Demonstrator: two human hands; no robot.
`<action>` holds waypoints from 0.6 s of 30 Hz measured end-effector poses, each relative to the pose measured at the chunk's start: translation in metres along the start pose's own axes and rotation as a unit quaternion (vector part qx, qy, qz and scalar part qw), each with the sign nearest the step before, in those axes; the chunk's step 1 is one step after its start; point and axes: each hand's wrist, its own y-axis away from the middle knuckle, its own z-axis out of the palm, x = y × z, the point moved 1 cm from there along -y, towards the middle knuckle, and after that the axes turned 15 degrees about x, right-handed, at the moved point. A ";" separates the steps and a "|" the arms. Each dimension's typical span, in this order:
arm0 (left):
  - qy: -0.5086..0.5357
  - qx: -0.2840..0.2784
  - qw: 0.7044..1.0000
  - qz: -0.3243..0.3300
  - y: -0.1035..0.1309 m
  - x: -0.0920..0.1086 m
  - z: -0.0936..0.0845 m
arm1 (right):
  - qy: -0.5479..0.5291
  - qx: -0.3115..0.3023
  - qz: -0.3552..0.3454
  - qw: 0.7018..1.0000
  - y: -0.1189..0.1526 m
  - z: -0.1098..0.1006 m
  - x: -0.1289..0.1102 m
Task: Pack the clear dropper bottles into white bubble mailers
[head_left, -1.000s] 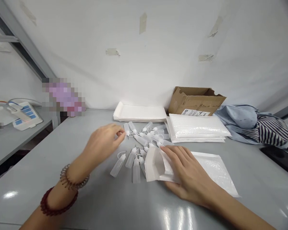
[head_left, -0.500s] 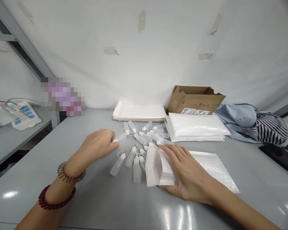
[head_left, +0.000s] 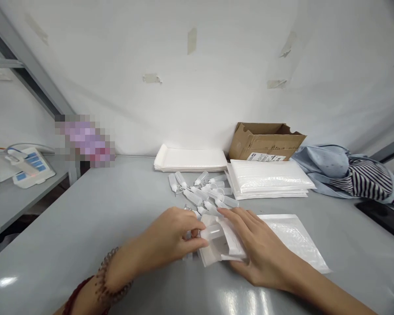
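Observation:
My left hand [head_left: 179, 234] pinches a small clear plastic dropper bottle [head_left: 214, 232] by its cap end. The bottle's base points into the mouth of a white bubble mailer [head_left: 232, 240]. Around that mailer my right hand [head_left: 258, 245] is closed, thumb below and fingers on top, and its mouth gapes toward the left. Behind the hands lies a loose pile of similar dropper bottles [head_left: 193, 197] with white caps; my left hand covers some of the nearer ones. Another bubble mailer [head_left: 293, 238] lies flat on the table, partly under my right forearm.
At the back is a stack of white mailers [head_left: 192, 159]; right of it, puffy mailers [head_left: 271, 177] are piled before an open cardboard box [head_left: 267, 142]. Blue and striped cloth [head_left: 348, 170] and a black phone-like object [head_left: 382, 218] lie far right. A white device [head_left: 33, 168] stands left.
My left hand has moved right and toward me, carrying a dropper bottle from the pile's left side to the mailer's mouth. My right hand still holds the mailer in nearly the same place.

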 end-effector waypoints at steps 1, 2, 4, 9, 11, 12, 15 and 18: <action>-0.016 0.011 1.000 0.017 0.001 0.001 0.004 | -0.002 0.002 -0.007 1.000 0.000 0.001 -0.002; -0.030 0.018 0.999 0.032 0.003 0.003 0.008 | -0.004 0.005 -0.014 1.000 0.001 0.002 -0.003; -0.056 0.028 0.996 0.060 0.006 0.008 0.016 | -0.006 0.015 -0.024 1.000 0.001 0.004 -0.006; -0.095 0.062 0.981 0.157 0.012 0.020 0.033 | -0.011 0.043 -0.033 0.998 0.003 0.005 -0.009; -0.094 0.058 0.980 0.168 0.013 0.023 0.035 | -0.009 0.047 -0.035 0.998 0.003 0.005 -0.009; -0.090 0.051 0.981 0.165 0.013 0.024 0.036 | -0.007 0.049 -0.037 0.998 0.003 0.004 -0.009; -0.074 0.002 0.985 0.156 0.013 0.026 0.034 | -0.001 0.057 -0.039 0.998 0.003 0.004 -0.007; -0.049 -0.039 0.987 0.147 0.011 0.026 0.032 | -0.003 0.051 -0.034 0.998 0.003 0.005 -0.006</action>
